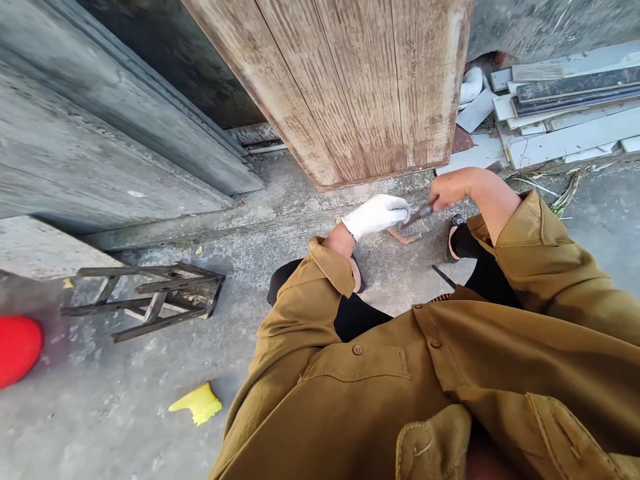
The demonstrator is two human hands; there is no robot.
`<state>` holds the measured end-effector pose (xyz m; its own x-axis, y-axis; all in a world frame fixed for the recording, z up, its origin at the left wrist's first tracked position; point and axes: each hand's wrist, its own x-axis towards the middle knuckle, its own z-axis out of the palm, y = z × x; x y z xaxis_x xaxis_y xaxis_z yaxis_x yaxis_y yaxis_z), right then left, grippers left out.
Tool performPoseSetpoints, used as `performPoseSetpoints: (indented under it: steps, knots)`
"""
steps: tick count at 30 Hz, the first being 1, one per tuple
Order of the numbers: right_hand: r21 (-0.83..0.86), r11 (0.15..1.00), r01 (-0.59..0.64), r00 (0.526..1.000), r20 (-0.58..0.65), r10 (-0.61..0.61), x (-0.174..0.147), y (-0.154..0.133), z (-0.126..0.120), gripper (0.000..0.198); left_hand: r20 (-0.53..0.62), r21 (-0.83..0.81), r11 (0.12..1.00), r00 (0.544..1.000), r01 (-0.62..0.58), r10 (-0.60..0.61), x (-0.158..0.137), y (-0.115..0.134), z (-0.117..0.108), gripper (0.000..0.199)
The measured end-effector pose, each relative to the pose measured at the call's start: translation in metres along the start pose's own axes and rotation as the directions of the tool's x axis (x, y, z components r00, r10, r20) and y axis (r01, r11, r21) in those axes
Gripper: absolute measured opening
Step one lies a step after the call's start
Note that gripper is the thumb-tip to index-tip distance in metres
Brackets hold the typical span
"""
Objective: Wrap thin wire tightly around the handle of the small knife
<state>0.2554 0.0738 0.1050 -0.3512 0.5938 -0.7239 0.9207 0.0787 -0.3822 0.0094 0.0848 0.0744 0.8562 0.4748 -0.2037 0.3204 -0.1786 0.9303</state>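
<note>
My left hand (379, 215), in a white glove, is closed with its fingers bent together. Its fingertips meet the end of a short tool (424, 211), and what lies inside the glove's grip is hidden. Bare and wrapped round the tool's other end is my right hand (453, 188). That tool has a dark, ribbed middle and a reddish-brown end, blurred, so its kind is unclear. On the concrete just below the hands lies a bent brown strip (406, 237). A weathered wooden plank panel (350, 93) stands right beyond both hands.
A small wooden stool (155, 297) lies on its side at left, near a red round object (19, 351) and a yellow scrap (199, 404). Stacked boards (565, 107) lie at upper right. Grey wooden boards (115, 120) lean at upper left. A dark thin stick (443, 276) lies near my feet.
</note>
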Motion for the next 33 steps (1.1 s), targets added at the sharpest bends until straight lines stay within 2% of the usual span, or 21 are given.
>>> performPoseSetpoints:
  steps: [2,3,5,7,8,9,11,13,14,15,18,19,21,23,25,26,27,28,30,32,33]
  knots:
    - [0.038,0.989,0.14,0.96,0.239,-0.145,-0.006,-0.008,0.0,0.015,-0.018,-0.002,1.0,1.0,0.008,-0.009,0.0,-0.002,-0.005,0.018]
    - [0.091,0.973,0.211,0.931,0.286,-0.229,-0.011,-0.012,-0.001,0.015,-0.02,-0.024,1.0,1.0,0.011,-0.012,0.0,-0.003,-0.007,0.017]
    - [0.234,0.92,0.314,0.904,0.221,-0.365,-0.024,-0.017,-0.004,0.02,-0.056,-0.091,0.996,0.998,0.004,-0.009,0.001,-0.005,-0.01,0.016]
    - [0.384,0.844,0.374,0.917,-0.018,-0.398,-0.039,-0.016,-0.01,0.029,-0.152,-0.195,0.98,0.988,-0.031,0.001,0.003,-0.007,-0.01,0.015]
    - [0.457,0.792,0.406,0.914,-0.18,-0.364,-0.045,-0.013,-0.013,0.032,-0.196,-0.251,0.966,0.981,-0.055,0.005,0.003,-0.007,-0.009,0.015]
    - [0.526,0.719,0.453,0.886,-0.353,-0.301,-0.051,-0.01,-0.015,0.035,-0.226,-0.301,0.95,0.974,-0.078,0.008,0.003,-0.007,-0.007,0.015]
    - [0.613,0.539,0.578,0.771,-0.627,-0.113,-0.054,-0.001,-0.02,0.041,-0.229,-0.362,0.928,0.973,-0.091,0.007,0.003,-0.005,-0.004,0.017]
    - [0.625,0.414,0.662,0.658,-0.749,0.077,-0.048,0.008,-0.022,0.042,-0.145,-0.372,0.927,0.989,-0.056,0.002,0.0,0.001,0.0,0.019]
    - [0.629,0.414,0.658,0.633,-0.759,0.148,-0.043,0.011,-0.023,0.039,-0.085,-0.367,0.93,0.996,-0.03,-0.001,-0.001,0.004,0.001,0.019]
    - [0.637,0.475,0.607,0.623,-0.752,0.212,-0.036,0.014,-0.022,0.034,-0.017,-0.36,0.933,1.0,-0.005,-0.002,-0.004,0.008,0.001,0.019]
    - [0.55,0.795,0.256,0.649,-0.707,0.28,-0.019,0.019,-0.019,0.022,0.122,-0.334,0.942,0.993,0.035,0.006,-0.01,0.019,-0.001,0.025]
    - [0.468,0.872,0.145,0.668,-0.696,0.263,-0.015,0.02,-0.017,0.02,0.138,-0.331,0.943,0.99,0.036,0.011,-0.013,0.022,-0.003,0.029]
    - [0.308,0.951,0.027,0.718,-0.668,0.196,-0.01,0.02,-0.015,0.018,0.15,-0.344,0.939,0.988,0.02,0.034,-0.018,0.024,-0.009,0.04]
    - [0.207,0.978,0.0,0.813,-0.569,0.121,-0.01,0.017,-0.014,0.017,0.149,-0.38,0.925,0.986,-0.017,0.079,-0.022,0.022,-0.016,0.049]
    - [0.127,0.992,0.008,0.941,-0.337,0.036,-0.011,0.011,-0.011,0.016,0.102,-0.42,0.906,0.988,-0.06,0.112,-0.025,0.018,-0.024,0.053]
    - [0.096,0.995,0.025,0.98,-0.197,-0.005,-0.012,0.006,-0.01,0.017,0.051,-0.433,0.898,0.992,-0.08,0.113,-0.026,0.015,-0.027,0.052]
    - [0.074,0.996,0.046,0.997,-0.066,-0.041,-0.013,0.0,-0.007,0.019,-0.019,-0.444,0.89,0.994,-0.101,0.104,-0.026,0.012,-0.03,0.051]
    - [0.067,0.995,0.067,0.997,0.04,-0.07,-0.014,-0.006,-0.005,0.02,-0.1,-0.452,0.883,0.991,-0.125,0.089,-0.025,0.009,-0.033,0.049]
    - [0.112,0.987,0.12,0.976,0.169,-0.137,-0.019,-0.017,-0.001,0.02,-0.257,-0.446,0.881,0.966,-0.157,0.042,-0.021,0.003,-0.037,0.042]
    - [0.237,0.948,0.214,0.937,0.223,-0.267,-0.026,-0.023,0.0,0.013,-0.369,-0.413,0.9,0.929,-0.139,-0.026,-0.014,-0.002,-0.038,0.031]
    - [0.312,0.91,0.273,0.917,0.202,-0.344,-0.031,-0.024,-0.002,0.009,-0.412,-0.391,0.914,0.909,-0.109,-0.068,-0.01,-0.005,-0.038,0.025]
